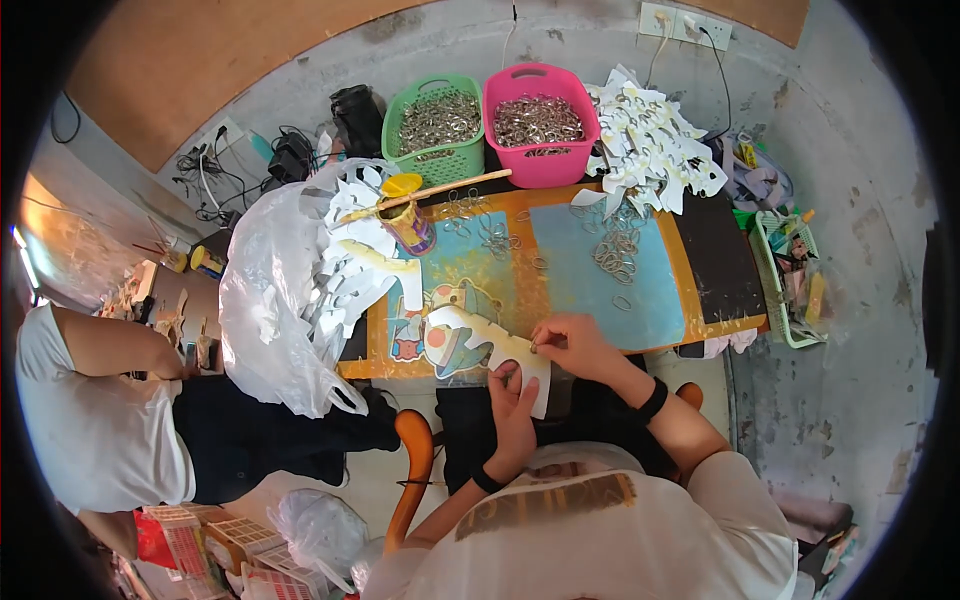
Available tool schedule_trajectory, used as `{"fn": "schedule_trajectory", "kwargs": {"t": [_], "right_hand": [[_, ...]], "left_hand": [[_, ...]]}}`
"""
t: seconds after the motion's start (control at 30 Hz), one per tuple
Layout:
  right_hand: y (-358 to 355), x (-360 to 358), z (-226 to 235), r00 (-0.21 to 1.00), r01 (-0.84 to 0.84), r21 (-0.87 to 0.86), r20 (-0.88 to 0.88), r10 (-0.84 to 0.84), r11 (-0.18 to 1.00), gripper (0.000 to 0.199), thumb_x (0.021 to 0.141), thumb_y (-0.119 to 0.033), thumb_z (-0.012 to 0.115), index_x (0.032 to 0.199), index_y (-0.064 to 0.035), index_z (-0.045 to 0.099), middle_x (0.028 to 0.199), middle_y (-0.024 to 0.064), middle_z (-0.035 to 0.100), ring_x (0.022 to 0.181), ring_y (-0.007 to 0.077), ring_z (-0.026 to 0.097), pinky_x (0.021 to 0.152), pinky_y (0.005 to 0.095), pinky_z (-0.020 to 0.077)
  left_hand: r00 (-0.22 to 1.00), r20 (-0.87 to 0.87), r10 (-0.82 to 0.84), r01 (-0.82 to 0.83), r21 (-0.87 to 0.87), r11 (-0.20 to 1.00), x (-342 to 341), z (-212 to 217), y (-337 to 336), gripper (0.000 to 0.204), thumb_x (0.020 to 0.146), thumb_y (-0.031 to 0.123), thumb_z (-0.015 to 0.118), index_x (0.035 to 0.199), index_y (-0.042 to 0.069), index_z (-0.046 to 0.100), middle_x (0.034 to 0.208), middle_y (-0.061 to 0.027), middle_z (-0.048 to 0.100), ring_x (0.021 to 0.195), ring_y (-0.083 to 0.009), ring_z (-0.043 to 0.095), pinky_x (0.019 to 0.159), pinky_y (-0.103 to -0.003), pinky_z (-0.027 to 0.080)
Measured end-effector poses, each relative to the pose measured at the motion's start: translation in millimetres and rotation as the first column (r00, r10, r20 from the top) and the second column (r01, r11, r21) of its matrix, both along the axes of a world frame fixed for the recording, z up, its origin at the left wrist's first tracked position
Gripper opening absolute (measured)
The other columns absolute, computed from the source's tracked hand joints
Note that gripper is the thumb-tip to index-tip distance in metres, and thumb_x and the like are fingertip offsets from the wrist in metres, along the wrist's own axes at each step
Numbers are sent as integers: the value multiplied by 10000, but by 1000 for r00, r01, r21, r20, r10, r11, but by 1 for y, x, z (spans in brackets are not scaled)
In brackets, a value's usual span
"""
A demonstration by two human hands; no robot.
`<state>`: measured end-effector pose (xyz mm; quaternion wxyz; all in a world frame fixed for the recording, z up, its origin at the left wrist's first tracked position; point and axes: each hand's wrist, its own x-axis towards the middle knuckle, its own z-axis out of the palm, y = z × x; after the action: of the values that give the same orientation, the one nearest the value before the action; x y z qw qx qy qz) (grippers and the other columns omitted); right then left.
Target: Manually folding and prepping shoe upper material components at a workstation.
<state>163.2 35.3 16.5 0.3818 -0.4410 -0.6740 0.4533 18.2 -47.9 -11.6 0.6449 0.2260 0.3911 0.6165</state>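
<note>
My left hand [513, 405] grips the lower end of a white cut-out strip [493, 345] with a scalloped edge and yellowish tint, held above the table's front edge. Thumb and fingers of my right hand [572, 347] are pinched together at the strip's right edge; whatever they hold is too small to make out. Under the strip's far end lies a colourful cartoon-printed sheet [408, 335], partly covered. Beyond my hands, loose wire loops [615, 255] are scattered on a blue mat [655, 290].
At the back stand a green basket [433, 155] and a pink basket [541, 168], both filled with metal pieces. White cut-outs [655, 140] are heaped beside them. Left are a plastic bag [265, 300] of cut-outs and a tin [410, 230] under a stick [470, 183]. Another person [110, 410] is at left.
</note>
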Motion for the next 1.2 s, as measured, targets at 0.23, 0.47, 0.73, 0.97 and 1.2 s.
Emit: {"fn": "schedule_trajectory", "kwargs": {"t": [0.23,0.47,0.73,0.97,1.2], "right_hand": [[24,18,15,921,-187,278,382,70,942,61,781,2,601,833,-11,631,934,131,594,852,342,597,739,415,496],[26,15,6,900,-163,403,435,-31,900,121,760,26,613,865,-27,638,949,124,541,923,337,573,758,422,491],[15,23,-3,908,-90,345,413,-65,934,87,793,-8,636,873,-41,641,931,91,576,822,310,620,717,401,513],[15,23,-11,935,-63,354,347,-68,933,63,798,-16,630,857,-36,630,916,95,577,813,311,616,703,388,513],[17,21,-11,933,-94,371,356,-49,924,64,801,-16,641,861,-37,640,895,84,581,796,294,613,695,376,508]], "left_hand": [[426,-904,15,426,215,879,-19,30,20,286,842,49,679,1106,35,569,995,-93,673,967,-214,629,878,-332,479],[214,-903,372,587,423,690,-33,17,113,269,770,38,706,1024,58,621,964,-95,663,951,-308,619,895,-422,452],[-138,-780,610,428,509,747,-72,45,135,384,810,57,693,1167,61,552,946,-126,659,934,-307,632,787,-387,495],[188,-979,82,288,135,948,-96,38,119,277,830,2,652,1080,36,537,836,-165,638,757,-336,640,658,-408,495],[210,-859,468,123,498,859,-94,32,50,184,869,-43,605,1028,9,529,801,-158,616,690,-320,628,597,-345,481]]}}
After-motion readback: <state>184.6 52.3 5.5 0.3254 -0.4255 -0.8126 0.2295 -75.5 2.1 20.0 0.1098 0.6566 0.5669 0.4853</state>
